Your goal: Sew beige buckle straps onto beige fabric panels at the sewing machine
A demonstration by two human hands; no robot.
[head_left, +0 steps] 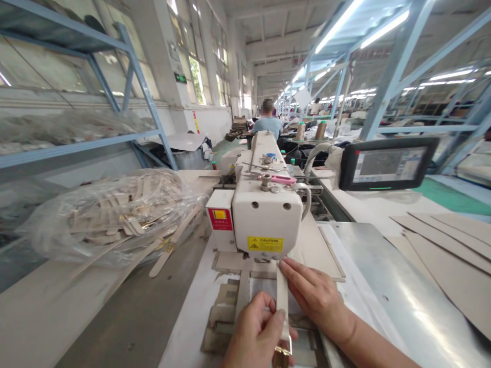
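Gripping a pale strap (282, 294), the person's left hand (261, 327) is curled closed, thumb on top and fingertips showing past the strap's right side. The right hand (312, 291) lies flatter, fingers together and nearly straight, tips touching the strap near its far end — its thumb is hidden, so whether it pinches cannot be told. The strap runs lengthwise toward the near edge of the counter (399, 286), its far end close beneath the head of a white sewing machine (266, 214). A gold buckle (283, 351) sits at the near end, just below the left hand.

Toward the counter's left edge, an open plastic bag (46, 220) holds more straps (111, 212), some spilling out toward the machine. Toward the right edge lie flat beige panels (448, 255), partly overlapping, with a screen (385, 166) standing beyond them. Pink snips (283, 179) rest on top of the machine — past it, a person in blue (267, 124) shows from behind.
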